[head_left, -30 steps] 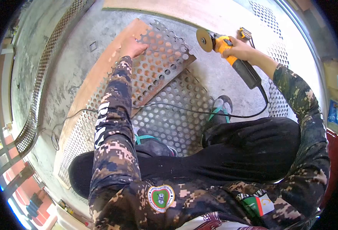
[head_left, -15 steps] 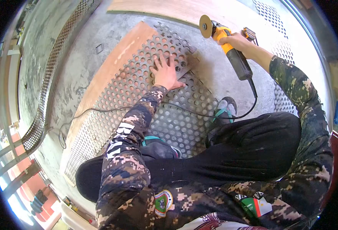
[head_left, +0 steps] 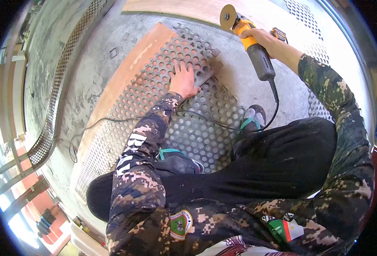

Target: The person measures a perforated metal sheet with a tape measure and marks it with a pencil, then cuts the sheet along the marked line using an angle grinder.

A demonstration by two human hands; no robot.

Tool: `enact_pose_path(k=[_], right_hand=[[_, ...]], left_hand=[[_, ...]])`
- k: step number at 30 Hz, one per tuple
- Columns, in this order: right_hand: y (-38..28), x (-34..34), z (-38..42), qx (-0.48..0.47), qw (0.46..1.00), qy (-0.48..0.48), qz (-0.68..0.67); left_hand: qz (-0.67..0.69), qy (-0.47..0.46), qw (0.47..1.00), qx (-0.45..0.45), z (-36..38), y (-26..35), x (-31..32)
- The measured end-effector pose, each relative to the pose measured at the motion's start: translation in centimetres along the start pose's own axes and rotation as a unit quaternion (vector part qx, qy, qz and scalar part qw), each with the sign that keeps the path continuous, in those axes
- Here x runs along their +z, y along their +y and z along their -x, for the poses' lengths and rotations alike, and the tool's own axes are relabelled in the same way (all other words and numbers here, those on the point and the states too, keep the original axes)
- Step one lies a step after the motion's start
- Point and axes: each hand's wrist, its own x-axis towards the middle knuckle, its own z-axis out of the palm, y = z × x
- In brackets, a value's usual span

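Note:
My right hand (head_left: 259, 39) grips a yellow and black angle grinder (head_left: 259, 59) by its body, held up off the floor. Its thin round disc (head_left: 227, 17) points toward the far side, clear of the metal. My left hand (head_left: 183, 82) rests on a perforated metal sheet (head_left: 150, 96), fingers slightly bent and pointing away from me, thumb out to the right. Just right of that hand lies a plain flat metal strip (head_left: 204, 77). Under the sheet is a wooden board (head_left: 154, 36). The grinder's black cord (head_left: 277, 96) loops down and across the sheet.
A long curved perforated strip (head_left: 62, 72) runs along the left. Another wooden board (head_left: 171, 7) lies at the far side, and more perforated metal (head_left: 303, 19) is at the right. My sandalled foot (head_left: 253, 117) is beside the sheet on the concrete floor (head_left: 90, 72).
My left hand has shifted slightly down and left, its fingers bent more and less spread. The grinder has moved a little up and to the left in my right hand.

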Motion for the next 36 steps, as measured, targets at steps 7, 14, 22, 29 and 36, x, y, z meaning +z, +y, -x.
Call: enact_pose_path(k=[7, 14, 22, 29, 36], right_hand=[[0.4, 0.2, -1.2, 0.009, 0.999, 0.014, -0.036], [1.0, 1.0, -0.9, -0.032, 0.995, 0.007, -0.097], [0.0, 0.2, -0.4, -0.033, 0.990, -0.003, -0.136], [-0.8, 1.0, 0.2, -0.121, 0.974, -0.032, -0.190], [-3.9, 4.0, 2.0, -0.209, 0.946, -0.070, -0.237]], left_hand=[[-0.029, 0.115, 0.993, 0.019, 2.4, 0.6, 1.0], [-0.042, 0.146, 0.988, 0.033, 3.6, 0.9, 4.3], [-0.074, 0.145, 0.987, -0.007, 3.9, 1.6, -1.8], [0.240, 0.036, 0.970, -0.007, 6.5, -3.3, -11.6], [0.358, 0.096, 0.927, -0.048, 10.0, -9.0, -23.1]])
